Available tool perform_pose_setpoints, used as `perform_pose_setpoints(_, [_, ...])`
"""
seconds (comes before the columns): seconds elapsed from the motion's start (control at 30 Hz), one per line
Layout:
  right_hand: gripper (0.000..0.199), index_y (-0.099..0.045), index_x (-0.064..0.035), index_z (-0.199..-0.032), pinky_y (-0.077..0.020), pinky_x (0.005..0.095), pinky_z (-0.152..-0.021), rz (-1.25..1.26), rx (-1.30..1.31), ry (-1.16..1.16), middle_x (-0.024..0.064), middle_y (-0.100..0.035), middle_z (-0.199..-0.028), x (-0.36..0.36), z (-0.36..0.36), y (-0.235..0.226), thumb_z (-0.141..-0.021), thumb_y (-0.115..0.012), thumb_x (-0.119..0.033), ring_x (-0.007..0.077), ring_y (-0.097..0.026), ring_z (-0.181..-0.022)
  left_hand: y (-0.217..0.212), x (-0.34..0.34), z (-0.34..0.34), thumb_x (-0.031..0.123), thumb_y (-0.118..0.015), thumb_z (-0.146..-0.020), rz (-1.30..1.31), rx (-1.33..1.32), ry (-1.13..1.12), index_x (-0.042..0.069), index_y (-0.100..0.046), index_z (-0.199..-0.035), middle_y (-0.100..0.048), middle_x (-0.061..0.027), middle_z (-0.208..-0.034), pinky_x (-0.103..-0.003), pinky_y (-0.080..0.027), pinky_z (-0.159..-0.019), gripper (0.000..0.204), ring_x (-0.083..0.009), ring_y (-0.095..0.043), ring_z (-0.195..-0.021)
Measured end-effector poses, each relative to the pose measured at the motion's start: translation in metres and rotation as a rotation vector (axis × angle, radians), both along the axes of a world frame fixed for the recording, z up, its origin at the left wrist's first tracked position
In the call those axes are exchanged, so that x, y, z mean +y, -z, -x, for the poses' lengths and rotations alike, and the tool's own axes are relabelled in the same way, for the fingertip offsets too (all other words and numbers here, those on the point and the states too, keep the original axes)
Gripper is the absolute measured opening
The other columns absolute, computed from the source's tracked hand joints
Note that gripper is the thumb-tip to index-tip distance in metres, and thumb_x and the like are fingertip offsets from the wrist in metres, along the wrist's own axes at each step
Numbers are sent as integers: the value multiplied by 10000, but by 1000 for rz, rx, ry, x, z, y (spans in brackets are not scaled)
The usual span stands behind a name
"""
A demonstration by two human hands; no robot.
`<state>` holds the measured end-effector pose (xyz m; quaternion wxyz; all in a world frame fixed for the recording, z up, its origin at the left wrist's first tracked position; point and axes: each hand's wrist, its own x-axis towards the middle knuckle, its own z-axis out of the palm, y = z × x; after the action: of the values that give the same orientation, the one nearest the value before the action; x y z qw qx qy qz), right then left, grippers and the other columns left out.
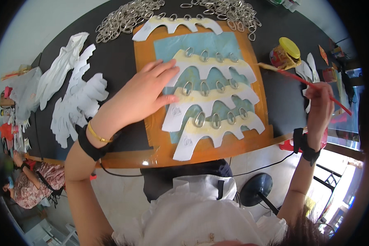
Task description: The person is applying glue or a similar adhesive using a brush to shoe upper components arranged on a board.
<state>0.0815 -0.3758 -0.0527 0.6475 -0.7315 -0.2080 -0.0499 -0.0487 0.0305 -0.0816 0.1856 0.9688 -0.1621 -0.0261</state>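
**Fingers pin the paper while the brush hangs off to the side**

Fingers (162, 67) of the left hand (141, 96) lie spread and flat on a white scalloped paper strip (211, 98), likely to keep it from sliding on the orange board (145, 57). Metal rings (203, 88) sit in rows along the strips, over yellowish smears (probably glue). Right of the board, the right hand (319, 107) pinches a red-handled brush (305, 82), its tip toward the yellow-lidded jar (285, 52). Loose rings (127, 18) heap beyond the board; cut paper shapes (76, 96) lie left of it.
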Motion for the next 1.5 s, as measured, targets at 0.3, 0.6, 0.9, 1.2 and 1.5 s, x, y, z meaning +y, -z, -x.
perform_pose_setpoints(0.3, [300, -586, 25, -993, -464, 321, -711, -32, 34, -25, 116, -615, -909, 36, 84, 1, -991, -411, -219, 189, -586, -730, -14, -3, 12, 132, -598, -871, 73, -282, -102, 7, -537, -1128, -496, -166, -1294, -373, -459, -874, 292, -340, -560, -1001])
perform_pose_setpoints(0.6, [244, -634, 20, -1020, -511, 308, -704, 432, -307, -406, 161, -640, -921, 114, 117, -5, -796, -566, 89, 256, -636, -757, -23, -33, 68, 201, -663, -805, 83, 102, 122, -44, -543, -1131, -544, -154, -1207, -369, -446, -921, 424, -303, -514, -1091])
perform_pose_setpoints(0.9, [351, -555, 38, -955, -469, 330, -656, -159, -189, 55, 139, -596, -805, 54, 113, -30, -997, -386, -268, 209, -563, -673, -25, -28, 61, 164, -678, -794, 152, 88, 94, -22, -554, -1137, -481, -171, -1280, -382, -445, -917, 410, -328, -519, -1085])
perform_pose_setpoints(1.2, [279, -561, 17, -929, -398, 245, -684, 266, -417, 524, 51, -535, -774, -34, 47, -57, -1010, -379, -179, 111, -489, -727, -37, -32, 60, 227, -668, -819, 86, 177, 89, -11, -555, -1140, -431, -199, -1364, -398, -432, -923, 415, -357, -510, -1103])
perform_pose_setpoints(1.5, [264, -564, 44, -860, -379, 220, -661, 257, -297, 287, 19, -500, -767, -9, 13, -61, -989, -425, -140, 78, -458, -718, -41, -33, 53, 235, -669, -824, 80, 181, 86, -10, -565, -1127, -462, -169, -1333, -398, -434, -925, 404, -348, -523, -1102])
